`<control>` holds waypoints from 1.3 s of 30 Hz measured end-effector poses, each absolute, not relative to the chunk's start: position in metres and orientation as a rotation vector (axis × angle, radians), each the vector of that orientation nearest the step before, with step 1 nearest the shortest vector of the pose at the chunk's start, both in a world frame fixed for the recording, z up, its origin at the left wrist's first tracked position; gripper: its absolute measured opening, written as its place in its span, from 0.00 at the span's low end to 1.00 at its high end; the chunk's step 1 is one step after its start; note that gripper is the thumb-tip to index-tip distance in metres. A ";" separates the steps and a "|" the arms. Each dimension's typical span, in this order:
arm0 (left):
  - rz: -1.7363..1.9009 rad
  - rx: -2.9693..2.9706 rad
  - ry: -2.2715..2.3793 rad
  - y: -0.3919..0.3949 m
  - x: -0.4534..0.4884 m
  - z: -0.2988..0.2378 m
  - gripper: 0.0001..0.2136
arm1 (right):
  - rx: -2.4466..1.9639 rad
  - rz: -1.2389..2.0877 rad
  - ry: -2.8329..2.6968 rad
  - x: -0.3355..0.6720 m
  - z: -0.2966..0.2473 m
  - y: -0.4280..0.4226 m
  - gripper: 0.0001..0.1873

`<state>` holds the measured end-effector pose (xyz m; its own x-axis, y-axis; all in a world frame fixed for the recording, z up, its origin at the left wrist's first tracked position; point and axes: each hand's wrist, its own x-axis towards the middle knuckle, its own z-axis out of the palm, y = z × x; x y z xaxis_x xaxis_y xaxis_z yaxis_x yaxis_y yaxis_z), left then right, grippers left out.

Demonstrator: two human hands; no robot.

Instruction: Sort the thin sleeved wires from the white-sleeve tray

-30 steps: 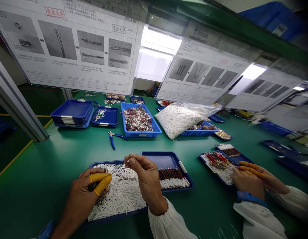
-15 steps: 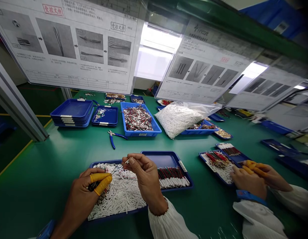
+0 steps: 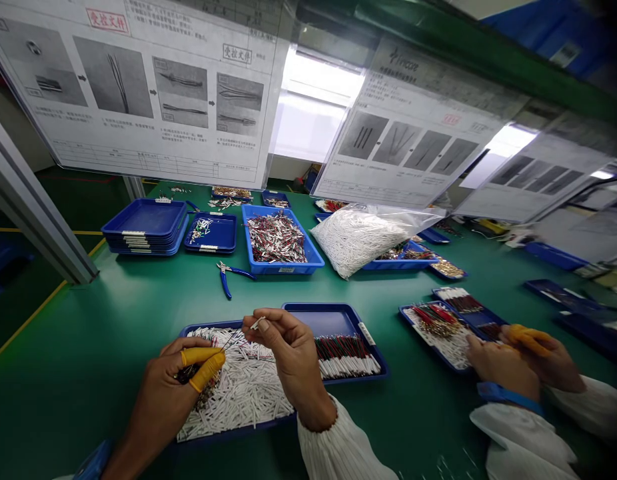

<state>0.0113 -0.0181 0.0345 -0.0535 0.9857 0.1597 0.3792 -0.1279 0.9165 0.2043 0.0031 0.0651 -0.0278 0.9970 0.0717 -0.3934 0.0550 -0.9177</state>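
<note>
Pinching one short white sleeve (image 3: 258,323) between thumb and forefinger, the right hand (image 3: 288,353) closes narrow, just beside the thin dark wires (image 3: 186,375) gripped in the left hand (image 3: 161,393), which wears two yellow finger cots (image 3: 203,363). Both hands sit above one blue tray (image 3: 203,328) heaped with loose sleeves, and its edge meets a second blue tray (image 3: 313,310) holding one row of white-tipped wires (image 3: 346,357). A strip of green workbench (image 3: 113,320) separates these trays from one pair of blue-handled pliers (image 3: 228,279), one tray of red-and-silver wires (image 3: 276,240) and one bag of white sleeves (image 3: 358,240). Farther right, a co-worker's two hands (image 3: 523,360) are near two more blue trays (image 3: 438,333).
</note>
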 end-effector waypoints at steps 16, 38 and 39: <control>1.181 1.559 1.467 -0.018 0.012 0.035 0.10 | -0.891 1.362 -0.972 0.206 0.063 0.004 0.15; 1.186 1.560 1.454 -0.018 0.014 0.035 0.10 | -0.909 1.231 -1.045 0.205 0.065 0.004 0.15; 1.184 1.568 1.453 -0.019 0.014 0.034 0.10 | -0.898 1.233 -1.035 0.205 0.065 0.004 0.14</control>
